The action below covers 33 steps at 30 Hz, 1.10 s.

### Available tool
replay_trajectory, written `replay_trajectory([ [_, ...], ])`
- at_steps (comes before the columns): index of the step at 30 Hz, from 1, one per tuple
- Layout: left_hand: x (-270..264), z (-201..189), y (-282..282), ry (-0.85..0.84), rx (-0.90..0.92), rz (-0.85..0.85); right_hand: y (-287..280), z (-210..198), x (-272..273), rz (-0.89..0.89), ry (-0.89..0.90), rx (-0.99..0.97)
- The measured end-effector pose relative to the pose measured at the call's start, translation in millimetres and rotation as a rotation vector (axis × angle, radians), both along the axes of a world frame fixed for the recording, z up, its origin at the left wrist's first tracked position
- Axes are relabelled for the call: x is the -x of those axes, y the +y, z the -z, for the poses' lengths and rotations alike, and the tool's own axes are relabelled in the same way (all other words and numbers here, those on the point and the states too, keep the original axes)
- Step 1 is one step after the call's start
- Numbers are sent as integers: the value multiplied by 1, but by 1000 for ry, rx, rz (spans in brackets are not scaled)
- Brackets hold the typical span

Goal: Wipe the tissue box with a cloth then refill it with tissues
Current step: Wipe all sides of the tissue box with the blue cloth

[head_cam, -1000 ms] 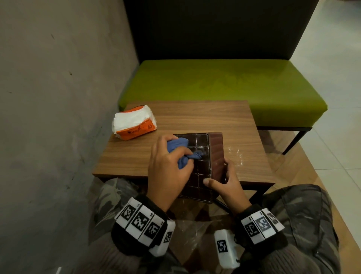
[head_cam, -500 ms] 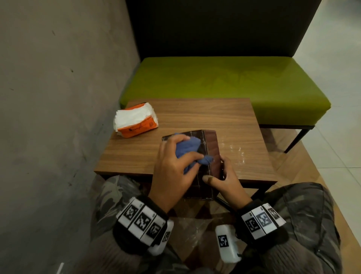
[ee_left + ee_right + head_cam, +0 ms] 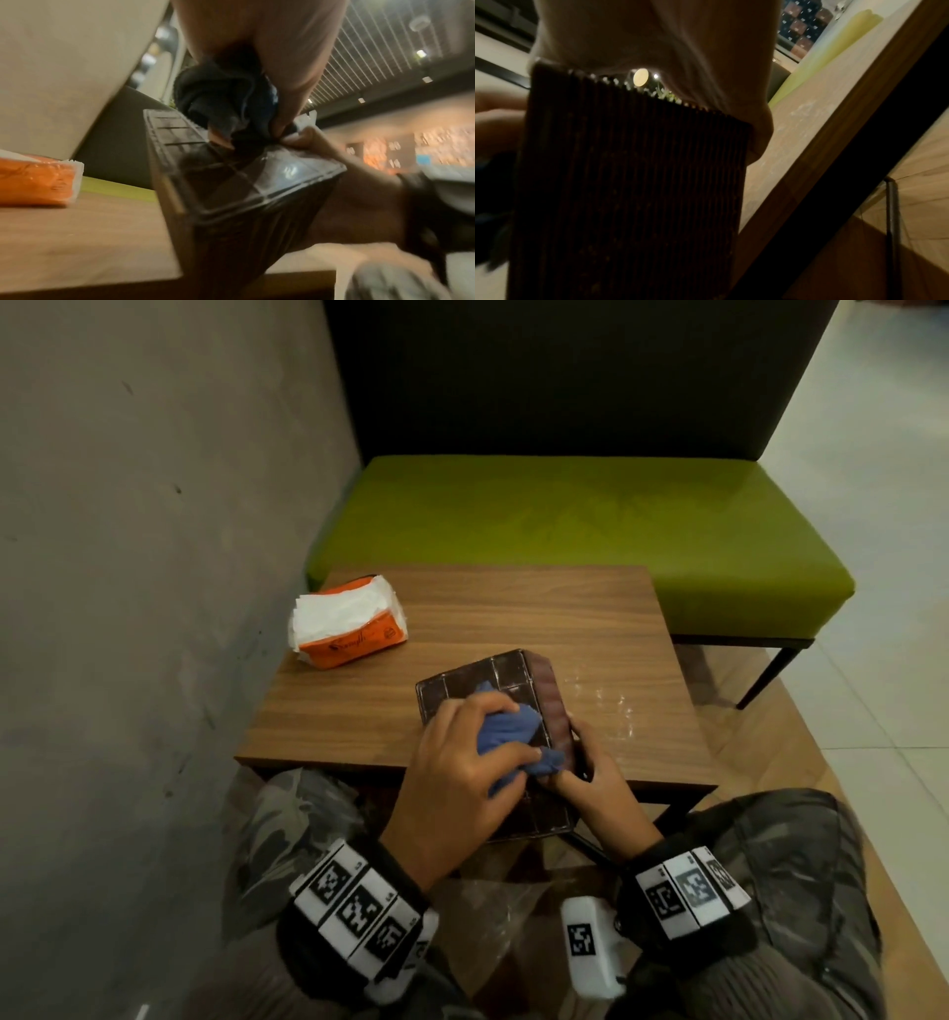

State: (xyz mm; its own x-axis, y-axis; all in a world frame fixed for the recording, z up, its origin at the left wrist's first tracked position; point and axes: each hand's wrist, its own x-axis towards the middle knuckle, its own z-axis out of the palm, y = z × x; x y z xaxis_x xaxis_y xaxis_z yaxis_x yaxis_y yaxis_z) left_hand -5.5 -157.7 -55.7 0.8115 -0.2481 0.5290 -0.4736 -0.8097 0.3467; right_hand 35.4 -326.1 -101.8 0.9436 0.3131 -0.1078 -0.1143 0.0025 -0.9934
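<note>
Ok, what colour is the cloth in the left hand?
Blue. The cloth, bunched in the left hand, shows best in the head view.

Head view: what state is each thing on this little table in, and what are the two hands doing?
Tissue box: dark brown, tipped over the table's near edge, gridded face up.
Cloth: blue, bunched, pressed on that face.
Left hand: grips the cloth.
Right hand: holds the box's ribbed side.
Tissue pack: orange wrapper torn open, white tissues showing, lying untouched.
Table: wooden, whitish smears right of the box.
</note>
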Motion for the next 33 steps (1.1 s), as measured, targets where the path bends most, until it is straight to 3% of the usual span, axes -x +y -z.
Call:
replay_trajectory([
  [4,1,5,11,63,133,-152,1,1,1,-24,30,-36],
  [9,20,16,9,95,-50,-58,1,2,-1,4,12,-18],
  [11,18,17,13,104,20,-129,1,1,-2,11,24,-15],
  [17,11,11,-2,2,133,-195,3,2,1,4,16,-25],
  [23,-22,-1,15,-46,193,-368,0,4,4,-17,3,30],
  [29,-1,12,4,15,90,-135,-3,4,0,-32,25,9],
  [33,-12,8,6,48,265,-336,-1,3,2,-55,48,-13],
])
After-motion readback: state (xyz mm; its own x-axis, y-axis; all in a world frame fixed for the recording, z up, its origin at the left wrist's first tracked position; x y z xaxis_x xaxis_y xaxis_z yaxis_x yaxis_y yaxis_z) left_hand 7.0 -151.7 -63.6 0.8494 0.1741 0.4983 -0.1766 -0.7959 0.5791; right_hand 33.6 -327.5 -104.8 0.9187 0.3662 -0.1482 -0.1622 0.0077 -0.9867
